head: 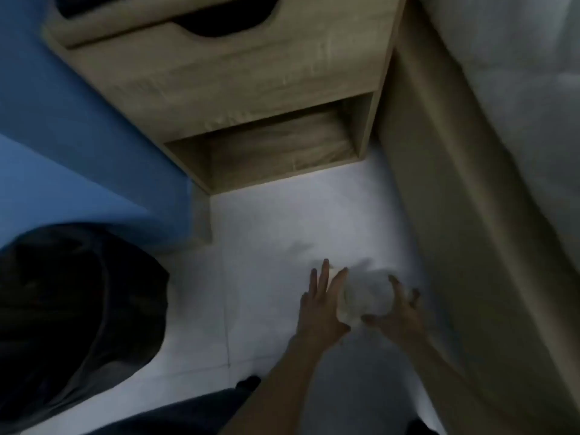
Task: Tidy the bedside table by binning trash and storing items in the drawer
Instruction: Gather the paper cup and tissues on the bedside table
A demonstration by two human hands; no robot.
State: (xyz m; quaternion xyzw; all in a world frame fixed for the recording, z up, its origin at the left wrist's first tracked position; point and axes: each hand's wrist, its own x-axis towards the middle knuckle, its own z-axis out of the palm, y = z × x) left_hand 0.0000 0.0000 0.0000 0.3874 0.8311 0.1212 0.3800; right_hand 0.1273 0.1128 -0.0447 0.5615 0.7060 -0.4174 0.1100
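A crumpled white ball of paper or tissue (367, 298) sits low over the white floor, pressed between both hands. My left hand (323, 304) is flat against its left side with fingers stretched out. My right hand (398, 312) curls around its right side, fingers spread. The wooden bedside table (238, 73) stands ahead, its upper drawer (163, 23) pulled out a little and dark inside. A bin lined with a black bag (72, 312) stands at the left, apart from the hands. The frame is blurred.
The table has an open lower shelf (276, 149). A wooden bed frame (464, 215) with a pale mattress (518, 73) runs along the right. A blue wall (62, 136) is on the left. My dark-trousered legs (175, 416) show at the bottom edge.
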